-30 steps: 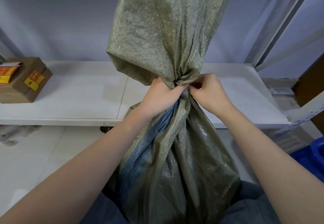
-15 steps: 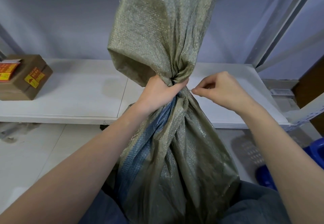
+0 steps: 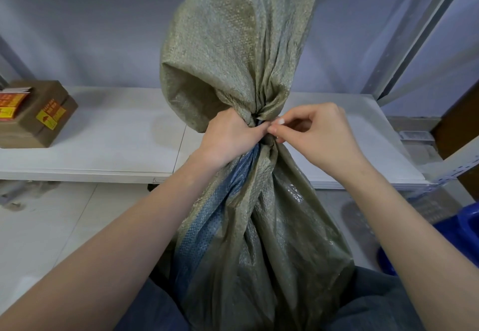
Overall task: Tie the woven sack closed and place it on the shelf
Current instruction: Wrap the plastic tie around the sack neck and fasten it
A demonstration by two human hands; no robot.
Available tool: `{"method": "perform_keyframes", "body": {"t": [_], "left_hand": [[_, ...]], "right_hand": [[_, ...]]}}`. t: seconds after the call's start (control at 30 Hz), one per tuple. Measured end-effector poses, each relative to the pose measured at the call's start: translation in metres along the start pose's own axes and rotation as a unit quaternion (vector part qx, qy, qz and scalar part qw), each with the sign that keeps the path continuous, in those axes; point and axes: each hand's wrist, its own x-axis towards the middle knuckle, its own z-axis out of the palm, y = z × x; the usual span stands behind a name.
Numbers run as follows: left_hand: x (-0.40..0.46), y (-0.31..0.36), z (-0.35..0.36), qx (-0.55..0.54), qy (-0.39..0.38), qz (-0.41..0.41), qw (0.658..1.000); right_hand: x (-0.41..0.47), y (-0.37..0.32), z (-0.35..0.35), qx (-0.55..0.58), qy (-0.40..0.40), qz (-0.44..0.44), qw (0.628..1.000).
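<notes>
An olive-green woven sack (image 3: 261, 232) with a blue stripe stands between my knees, its neck twisted tight and its loose top flaring upward in front of the white shelf (image 3: 108, 144). My left hand (image 3: 230, 136) is clenched around the twisted neck from the left. My right hand (image 3: 318, 136) sits at the neck from the right, thumb and forefinger pinched together at the twist. What the fingertips pinch is too small to make out.
A brown cardboard box (image 3: 33, 118) with yellow labels sits at the shelf's left end. A grey metal upright (image 3: 420, 32) rises at the right. A blue plastic bin (image 3: 461, 232) stands on the floor at the right. Pale tiled floor lies below the shelf.
My right hand left the neck and swung out to the right, then came back to the twist with its fingertips pinched. My left hand kept its grip throughout.
</notes>
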Motion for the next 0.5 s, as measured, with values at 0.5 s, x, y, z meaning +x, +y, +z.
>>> {"method": "perform_keyframes", "body": {"t": [0.5], "left_hand": [[0.007,0.001,-0.024,-0.098,-0.163,-0.070,0.979]], "right_hand": [[0.002,-0.003,0.013,0.112,-0.018,-0.042,0.993]]}}
